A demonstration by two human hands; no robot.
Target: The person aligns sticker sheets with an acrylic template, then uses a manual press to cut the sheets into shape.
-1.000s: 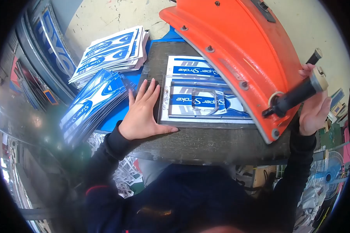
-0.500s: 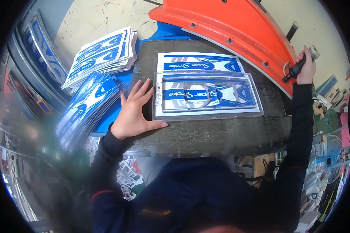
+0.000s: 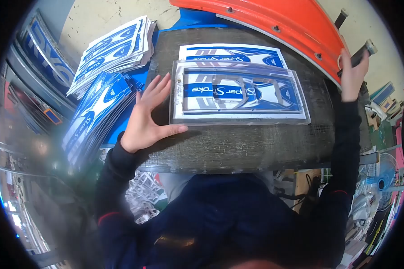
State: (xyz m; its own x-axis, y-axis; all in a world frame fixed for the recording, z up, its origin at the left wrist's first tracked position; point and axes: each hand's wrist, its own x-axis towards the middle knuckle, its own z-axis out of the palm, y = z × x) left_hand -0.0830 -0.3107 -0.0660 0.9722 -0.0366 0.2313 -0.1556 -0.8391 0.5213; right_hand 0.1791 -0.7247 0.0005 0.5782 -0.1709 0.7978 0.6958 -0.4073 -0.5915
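Note:
My left hand (image 3: 147, 117) is open, its fingers spread just beside the left edge of a clear cutting die (image 3: 242, 115). The thumb points right along the die's near left corner. That die lies over a blue and white "Super Stroke" printed sheet (image 3: 229, 52) on the dark, scratched tabletop (image 3: 238, 148). Raised cutting edges show through the plate, and the sheet's far part sticks out behind it. Out at the right, my right hand (image 3: 354, 78) is closed around the black handle (image 3: 359, 57) at the end of the orange machine arm (image 3: 296, 22).
Left of the tabletop, a stack of printed sheets (image 3: 114, 49) stands behind a pile of cut blue and white pieces (image 3: 94, 107), both on a blue surface. White paper scraps (image 3: 143, 193) lie below at left. A fan (image 3: 384, 181) stands at lower right.
The table and die sit higher in view. The orange arm and its handle appear higher and a little further right, my right hand with them. My left hand stays beside the die.

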